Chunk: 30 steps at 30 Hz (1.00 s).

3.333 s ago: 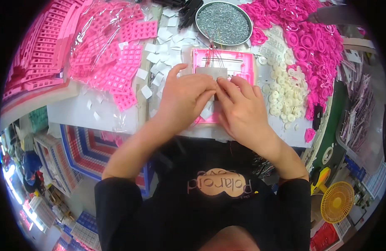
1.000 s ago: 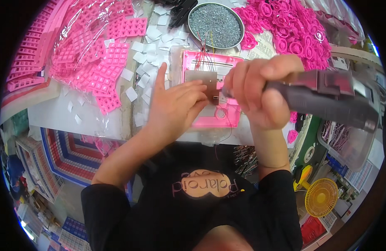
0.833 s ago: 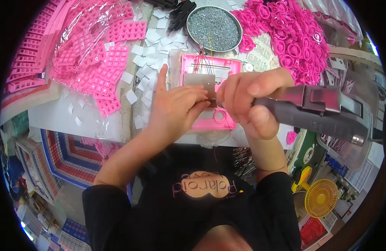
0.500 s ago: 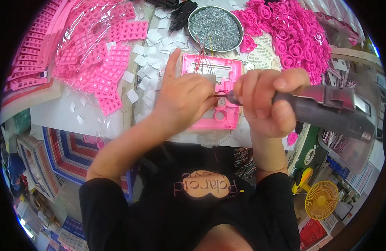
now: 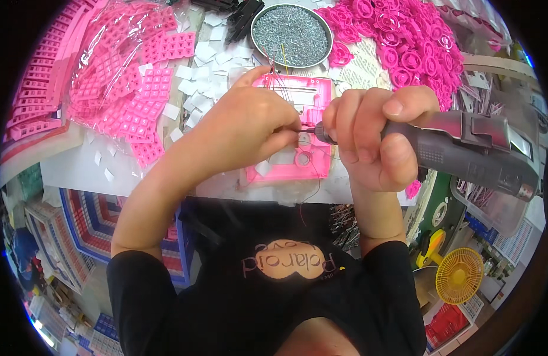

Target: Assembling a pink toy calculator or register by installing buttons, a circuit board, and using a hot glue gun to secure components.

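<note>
Head view: a pink plastic casing (image 5: 280,173) lies on the white desk (image 5: 72,172), just above the centre of the frame, partly covered by the left hand (image 5: 259,120). That hand comes in from the lower left, its thumb and fingers brought together over the casing; whether its grip holds anything cannot be told, as the fingertips hide the spot. The right hand (image 5: 375,139) has its grip wrapped around a dark grey power screwdriver (image 5: 467,151), which lies almost level and runs off toward the right edge. The screwdriver's thin bit (image 5: 308,130) points left and reaches the left fingertips.

Thin wires (image 5: 277,83) rise from the casing's upper part toward a round tray of small metal screws (image 5: 292,35) at upper centre. Pink ring-shaped pieces (image 5: 416,50) are heaped at upper right, beside printed paper (image 5: 360,64). White squares (image 5: 204,52) lie scattered left of the tray, and pink keypads (image 5: 155,83) spread across the upper left. A yellow fan (image 5: 460,276) stands at lower right.
</note>
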Available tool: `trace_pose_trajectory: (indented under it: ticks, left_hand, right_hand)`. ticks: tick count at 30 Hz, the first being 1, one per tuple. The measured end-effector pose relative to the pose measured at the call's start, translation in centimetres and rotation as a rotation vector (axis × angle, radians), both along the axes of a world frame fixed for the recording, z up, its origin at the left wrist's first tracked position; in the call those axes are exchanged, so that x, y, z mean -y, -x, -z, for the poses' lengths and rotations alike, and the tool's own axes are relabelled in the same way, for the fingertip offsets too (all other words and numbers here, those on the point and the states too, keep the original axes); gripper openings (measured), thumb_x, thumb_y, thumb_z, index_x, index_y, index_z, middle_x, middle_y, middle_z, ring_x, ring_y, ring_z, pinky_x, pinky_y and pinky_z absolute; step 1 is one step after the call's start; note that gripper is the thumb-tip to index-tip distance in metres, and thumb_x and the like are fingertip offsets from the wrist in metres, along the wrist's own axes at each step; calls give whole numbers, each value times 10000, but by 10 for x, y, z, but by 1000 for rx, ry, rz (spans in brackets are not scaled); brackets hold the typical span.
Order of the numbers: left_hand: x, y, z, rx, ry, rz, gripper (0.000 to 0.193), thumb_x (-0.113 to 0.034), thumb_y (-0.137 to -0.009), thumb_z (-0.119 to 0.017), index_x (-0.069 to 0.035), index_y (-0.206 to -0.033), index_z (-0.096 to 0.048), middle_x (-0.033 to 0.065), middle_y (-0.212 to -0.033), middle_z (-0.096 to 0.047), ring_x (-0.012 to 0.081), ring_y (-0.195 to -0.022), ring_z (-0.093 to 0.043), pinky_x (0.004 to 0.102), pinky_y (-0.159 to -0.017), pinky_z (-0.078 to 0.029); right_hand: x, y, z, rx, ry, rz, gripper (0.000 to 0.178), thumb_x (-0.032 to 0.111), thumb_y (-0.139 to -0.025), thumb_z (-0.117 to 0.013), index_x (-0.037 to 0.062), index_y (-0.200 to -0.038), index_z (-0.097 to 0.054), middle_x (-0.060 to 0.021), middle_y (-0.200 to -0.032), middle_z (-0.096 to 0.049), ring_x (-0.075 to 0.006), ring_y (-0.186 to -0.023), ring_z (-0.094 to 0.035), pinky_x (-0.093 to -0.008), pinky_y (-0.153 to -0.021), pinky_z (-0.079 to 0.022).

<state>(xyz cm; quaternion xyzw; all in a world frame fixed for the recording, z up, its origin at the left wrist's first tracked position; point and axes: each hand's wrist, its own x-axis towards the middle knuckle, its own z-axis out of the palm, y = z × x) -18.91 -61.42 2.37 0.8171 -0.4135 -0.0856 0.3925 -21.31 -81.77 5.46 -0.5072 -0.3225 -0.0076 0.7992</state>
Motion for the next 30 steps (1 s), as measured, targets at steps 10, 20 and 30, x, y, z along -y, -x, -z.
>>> trace_pose_trajectory:
  ticks: [10, 20, 30]
  left_hand:
    - [15, -12, -16, 325, -301, 154, 105, -194, -810, -750, -118, -873, -716, 29, -766, -693, 222, -803, -687, 491, -1130, -383]
    - [49, -134, 50, 437, -624, -297, 128, -237, -784, -685, -134, -787, -761, 120, -811, -728, 292, -848, -697, 507, -849, -412]
    - [47, -144, 53, 463, -509, -312, 203, -221, -845, -595, -115, -798, -762, 132, -843, -739, 299, -867, -710, 545, -857, -404]
  right_hand:
    - [0, 4, -3, -77, 25, 115, 288, 183, -977, -583, 87, -1233, -494, -3, -657, -495, -137, -584, -481, -334, -625, -451]
    - [-25, 18, 25, -127, 90, 135, 258, 126, -942, -617, 65, -1137, -459, -29, -619, -497, -133, -531, -459, -325, -551, -437]
    - [-35, 23, 32, -129, 222, 82, 275, 189, -975, -645, 85, -1121, -436, -24, -636, -512, -123, -535, -453, -328, -564, -432]
